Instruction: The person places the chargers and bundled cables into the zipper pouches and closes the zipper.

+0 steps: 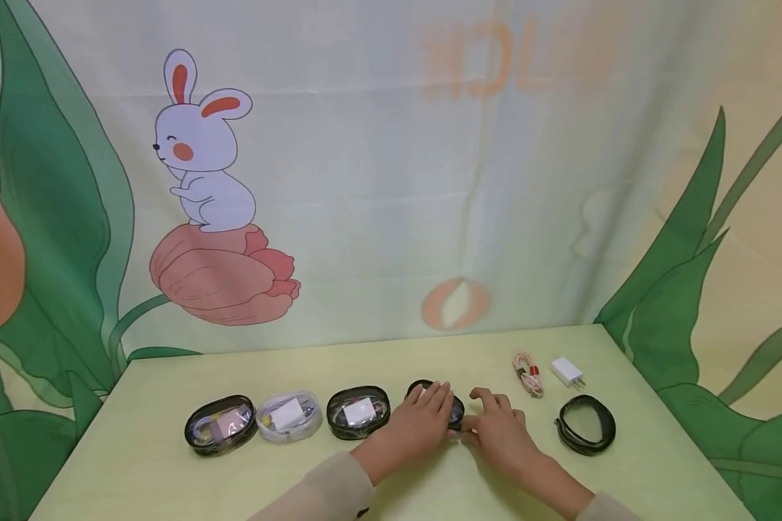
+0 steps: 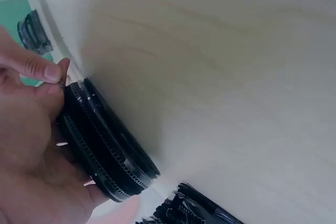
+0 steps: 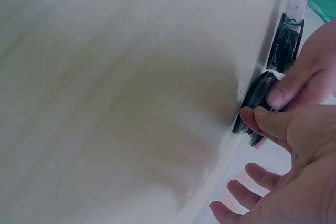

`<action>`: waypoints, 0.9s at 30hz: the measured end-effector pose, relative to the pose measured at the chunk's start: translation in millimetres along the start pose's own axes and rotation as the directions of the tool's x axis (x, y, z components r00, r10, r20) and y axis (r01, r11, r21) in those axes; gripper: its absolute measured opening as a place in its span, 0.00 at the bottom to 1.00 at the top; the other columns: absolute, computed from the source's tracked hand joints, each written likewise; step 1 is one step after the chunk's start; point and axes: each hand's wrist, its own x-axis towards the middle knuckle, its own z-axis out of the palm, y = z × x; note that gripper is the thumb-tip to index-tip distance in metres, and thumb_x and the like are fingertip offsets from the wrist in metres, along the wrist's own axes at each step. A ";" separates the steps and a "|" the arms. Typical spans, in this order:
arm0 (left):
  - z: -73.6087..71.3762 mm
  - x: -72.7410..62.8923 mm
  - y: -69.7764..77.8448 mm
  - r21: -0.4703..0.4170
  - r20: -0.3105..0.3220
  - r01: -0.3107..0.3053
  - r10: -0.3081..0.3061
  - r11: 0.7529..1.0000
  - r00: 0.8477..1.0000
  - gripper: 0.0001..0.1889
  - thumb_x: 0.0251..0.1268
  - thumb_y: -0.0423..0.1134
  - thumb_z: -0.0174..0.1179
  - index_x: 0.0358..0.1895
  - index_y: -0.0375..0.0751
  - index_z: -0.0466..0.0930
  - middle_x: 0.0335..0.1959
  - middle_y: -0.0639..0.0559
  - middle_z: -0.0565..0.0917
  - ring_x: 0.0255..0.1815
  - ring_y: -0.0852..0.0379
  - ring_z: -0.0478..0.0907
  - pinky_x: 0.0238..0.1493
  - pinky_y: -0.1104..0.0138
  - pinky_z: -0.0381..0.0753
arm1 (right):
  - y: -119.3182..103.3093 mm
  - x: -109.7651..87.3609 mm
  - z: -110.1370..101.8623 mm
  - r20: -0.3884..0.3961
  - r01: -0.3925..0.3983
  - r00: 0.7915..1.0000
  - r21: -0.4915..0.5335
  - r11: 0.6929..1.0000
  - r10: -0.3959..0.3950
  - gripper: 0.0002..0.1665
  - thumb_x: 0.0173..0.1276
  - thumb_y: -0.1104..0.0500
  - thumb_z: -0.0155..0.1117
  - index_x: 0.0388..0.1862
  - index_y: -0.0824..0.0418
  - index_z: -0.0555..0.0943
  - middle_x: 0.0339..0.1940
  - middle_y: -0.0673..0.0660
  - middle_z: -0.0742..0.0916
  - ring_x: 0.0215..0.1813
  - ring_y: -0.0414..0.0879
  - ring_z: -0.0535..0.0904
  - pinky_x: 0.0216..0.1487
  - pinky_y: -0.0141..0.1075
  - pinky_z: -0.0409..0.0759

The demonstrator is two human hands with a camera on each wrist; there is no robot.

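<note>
A small black zippered oval pouch (image 1: 456, 414) lies on the table, mostly covered by the hands. My left hand (image 1: 418, 427) lies over it and grips it, fingers along the far side and thumb at the near side. In the left wrist view, two rows of zipper teeth run along the pouch (image 2: 105, 142). At the pouch's right end, my right hand (image 1: 500, 438) pinches the zipper pull between thumb and index finger; its other fingers spread away in the right wrist view. What the pouch holds is mostly hidden.
Left stand a black-rimmed pouch (image 1: 192, 434), a white-rimmed pouch (image 1: 287, 436) and another black-rimmed pouch (image 1: 358, 391), each with a pale item inside. To the right lie a pink cable bundle (image 1: 527, 375), a white charger plug (image 1: 566, 371) and a black-rimmed see-through pouch (image 1: 604, 422). A printed curtain (image 1: 365, 217) hangs behind.
</note>
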 end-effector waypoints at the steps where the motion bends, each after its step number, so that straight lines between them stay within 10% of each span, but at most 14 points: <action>1: 0.5 0.7 0.1 0.011 -0.013 0.000 0.000 1.000 1.000 0.32 0.81 0.58 0.42 0.77 0.41 0.64 0.79 0.49 0.63 0.79 0.54 0.60 0.76 0.58 0.63 | -0.2 0.3 -0.4 -0.010 0.001 1.000 -0.009 1.000 -0.001 0.03 0.60 0.53 0.76 0.29 0.47 0.88 0.64 0.60 0.76 0.60 0.66 0.73 0.44 0.62 0.76; 10: 2.8 -8.6 2.1 0.132 -0.036 -0.105 0.111 0.986 0.993 0.28 0.83 0.54 0.41 0.77 0.46 0.65 0.79 0.52 0.64 0.79 0.55 0.59 0.75 0.59 0.64 | 11.0 12.8 1.9 -0.070 -0.018 0.998 -0.178 0.984 0.006 0.05 0.65 0.52 0.72 0.29 0.44 0.87 0.61 0.57 0.78 0.59 0.63 0.73 0.44 0.57 0.74; 20: 2.8 -5.4 9.1 -0.167 0.078 0.058 -0.045 0.984 0.996 0.38 0.78 0.59 0.41 0.80 0.37 0.56 0.82 0.43 0.53 0.83 0.48 0.49 0.80 0.54 0.52 | -10.2 -10.0 -3.4 -0.019 -0.049 0.999 -0.204 0.978 0.046 0.02 0.63 0.54 0.74 0.31 0.45 0.87 0.56 0.58 0.79 0.55 0.62 0.75 0.47 0.59 0.76; 27: 3.4 -3.5 14.0 0.006 0.024 0.006 -0.006 1.000 1.000 0.34 0.82 0.60 0.38 0.78 0.40 0.62 0.81 0.45 0.59 0.82 0.50 0.53 0.79 0.60 0.55 | -10.8 -11.0 -9.0 -0.034 -0.042 0.999 -0.230 0.972 0.035 0.02 0.62 0.51 0.74 0.32 0.45 0.88 0.56 0.56 0.79 0.55 0.60 0.75 0.47 0.58 0.76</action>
